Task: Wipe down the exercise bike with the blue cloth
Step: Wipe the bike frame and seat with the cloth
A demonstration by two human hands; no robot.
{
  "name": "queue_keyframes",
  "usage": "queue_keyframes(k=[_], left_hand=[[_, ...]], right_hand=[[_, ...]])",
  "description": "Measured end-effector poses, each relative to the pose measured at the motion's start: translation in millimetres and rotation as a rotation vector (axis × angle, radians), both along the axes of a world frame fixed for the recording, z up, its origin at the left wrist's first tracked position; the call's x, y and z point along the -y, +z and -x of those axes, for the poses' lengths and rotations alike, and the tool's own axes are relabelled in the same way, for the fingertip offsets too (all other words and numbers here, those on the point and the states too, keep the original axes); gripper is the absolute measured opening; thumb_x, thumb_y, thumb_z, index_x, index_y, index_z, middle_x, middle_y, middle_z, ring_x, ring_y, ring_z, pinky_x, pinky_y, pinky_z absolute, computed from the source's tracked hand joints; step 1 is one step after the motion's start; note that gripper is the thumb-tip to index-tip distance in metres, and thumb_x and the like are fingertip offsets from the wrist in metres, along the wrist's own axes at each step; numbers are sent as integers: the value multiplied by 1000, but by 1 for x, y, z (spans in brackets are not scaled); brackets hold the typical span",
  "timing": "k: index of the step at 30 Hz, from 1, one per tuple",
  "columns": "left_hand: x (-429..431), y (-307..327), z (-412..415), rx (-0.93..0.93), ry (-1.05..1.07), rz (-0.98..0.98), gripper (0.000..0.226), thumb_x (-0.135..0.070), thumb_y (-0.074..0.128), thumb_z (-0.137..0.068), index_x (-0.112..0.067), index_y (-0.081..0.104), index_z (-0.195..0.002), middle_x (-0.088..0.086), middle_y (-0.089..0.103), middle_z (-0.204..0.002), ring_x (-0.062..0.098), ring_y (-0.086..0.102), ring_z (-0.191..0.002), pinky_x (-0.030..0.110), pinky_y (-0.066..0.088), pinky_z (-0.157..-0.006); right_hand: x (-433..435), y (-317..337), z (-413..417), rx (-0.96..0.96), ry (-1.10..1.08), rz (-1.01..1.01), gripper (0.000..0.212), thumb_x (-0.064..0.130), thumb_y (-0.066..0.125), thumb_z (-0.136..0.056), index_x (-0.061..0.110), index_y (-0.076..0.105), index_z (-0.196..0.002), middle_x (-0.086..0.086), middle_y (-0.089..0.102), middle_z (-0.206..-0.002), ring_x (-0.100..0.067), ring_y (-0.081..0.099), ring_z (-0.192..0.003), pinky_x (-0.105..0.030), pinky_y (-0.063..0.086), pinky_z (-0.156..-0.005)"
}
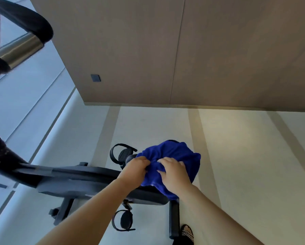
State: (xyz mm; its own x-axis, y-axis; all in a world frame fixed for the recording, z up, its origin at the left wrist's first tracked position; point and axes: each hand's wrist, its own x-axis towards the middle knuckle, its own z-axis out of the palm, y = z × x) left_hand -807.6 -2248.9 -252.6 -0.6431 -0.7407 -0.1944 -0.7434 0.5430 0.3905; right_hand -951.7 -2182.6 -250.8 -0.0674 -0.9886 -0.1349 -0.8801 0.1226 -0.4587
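Fingers (143, 160) of the left hand (136, 166) curl into the blue cloth (174, 151), gripping it; the right hand (174, 172) clutches the same bunch from 3 o'clock. The cloth is bunched over the right end of the dark exercise bike (77, 177), at centre frame. Bare floor (236, 156) spreads open toward 3 o'clock, up to the bottom edge of the wall (130, 50) at 12 o'clock

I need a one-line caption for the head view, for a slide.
Left hand and right hand hold the blue cloth over the exercise bike.
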Motion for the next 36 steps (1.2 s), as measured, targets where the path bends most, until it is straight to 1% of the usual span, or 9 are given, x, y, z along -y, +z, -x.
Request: queue_keyframes(k=[4,10,13,15,18,21,25,30,36], left_hand=[[-10,9,-43,-119,87,83,40,6,42,-81,-10,64,-109,8,60,-111,26,55,-101,27,43,-85],[-13,10,-50,-102,61,131,41,-4,46,-89,-14,50,-128,3,50,-128,22,46,-116,29,40,-98],[-12,-1,-39,-51,29,94,53,-4,47,-89,-14,36,-139,3,38,-143,22,37,-129,31,37,-105],[-13,-9,-33,18,-11,35,62,-3,46,-91,-13,19,-146,4,19,-154,22,17,-142,32,27,-113],[-14,-18,-25,130,-67,-14,68,-7,40,-94,-12,-2,-147,3,-6,-157,20,-7,-144,32,20,-116],[-11,-23,-19,179,-75,16,65,-16,33,-96,-13,-9,-146,2,-13,-156,21,-14,-143,34,8,-116],[1,-25,-10,90,-70,-7,61,-37,12,-92,-15,-3,-147,0,-7,-157,17,-13,-143,28,-11,-112],[16,-36,18,-25,68,-56,53,-39,8,-98,-20,7,-147,-7,7,-157,11,-5,-144,29,-8,-115],[29,-47,39,-61,192,50,81,-51,-13,-80,-22,28,-144,-9,34,-149,9,19,-141,27,6,-115]], right_hand=[[-9,-1,-42,-75,42,63,40,31,51,-94,22,43,-132,5,45,-139,-16,38,-129,-40,27,-106],[-10,-14,-50,-354,-231,-169,82,64,36,-88,14,10,-148,-15,-2,-157,-36,-9,-143,-57,2,-112],[-9,-17,-48,-365,-328,-239,95,71,35,-84,10,-1,-148,-18,-9,-156,-43,-8,-141,-60,7,-111],[-7,-18,-49,-362,-347,-239,98,70,38,-83,8,-3,-147,-19,-10,-156,-44,-6,-141,-60,11,-111],[-4,-23,-47,-392,-333,-238,98,67,40,-84,6,-5,-147,-20,-9,-155,-46,-3,-140,-61,14,-110],[3,-25,-42,-414,-296,-247,98,67,38,-85,5,-6,-146,-22,-9,-155,-47,-3,-140,-62,15,-109],[10,-31,-33,-411,-252,-223,92,68,24,-87,4,-4,-146,-22,-8,-155,-46,-5,-140,-63,10,-109],[27,-34,-13,-386,-206,-165,96,60,-16,-69,7,1,-147,-18,-6,-156,-44,-4,-141,-59,11,-111],[47,-38,2,-321,-171,-127,83,54,-1,-80,9,19,-146,-16,12,-156,-42,6,-142,-58,11,-111]])
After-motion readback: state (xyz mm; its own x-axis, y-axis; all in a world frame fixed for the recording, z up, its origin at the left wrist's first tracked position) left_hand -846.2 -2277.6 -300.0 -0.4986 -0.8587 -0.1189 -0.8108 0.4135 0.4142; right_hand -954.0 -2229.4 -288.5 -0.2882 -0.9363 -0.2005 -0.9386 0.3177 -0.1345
